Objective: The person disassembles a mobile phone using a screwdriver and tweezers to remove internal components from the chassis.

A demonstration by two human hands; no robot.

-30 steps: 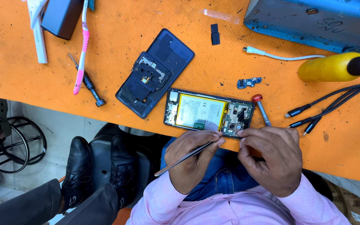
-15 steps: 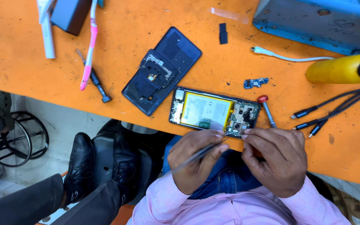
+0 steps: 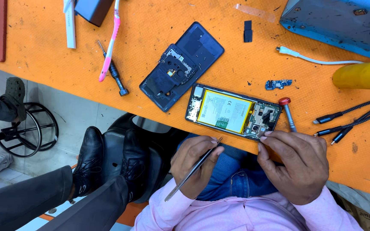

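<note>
Two hands work at the near edge of the orange table (image 3: pixel 356 171), just below an opened phone (image 3: pixel 193 107) that lies flat with its yellow battery (image 3: pixel 224 111) and its bare circuit board (image 3: pixel 264 119) facing up. The left hand (image 3: pixel 185 156) has its grip closed on a pair of thin metal tweezers (image 3: pixel 193 170), held slantwise like a pen. The tips point up toward the phone's near rim but are a little short of it. The right hand (image 3: pixel 298 167) rests its fingertips (image 3: pixel 267 134) against the phone's near edge at the circuit-board end. Whether that grip pinches some small part or only steadies the frame I cannot tell.

The work in hand looks like fine picking at the board end of the phone. To do it well, the right hand should pin the frame flat so it cannot skate on the table. The tweezers should come in low and shallow, their tips kept on the board and away from the battery — a poke there would be the costly slip. A light, steady squeeze suits tiny parts better than force.

Near by lie the dark back cover (image 3: pixel 180 66), a red-capped screwdriver (image 3: pixel 287 113) just beside the phone, and a small blue board (image 3: pixel 278 84) — all within reach.
</note>
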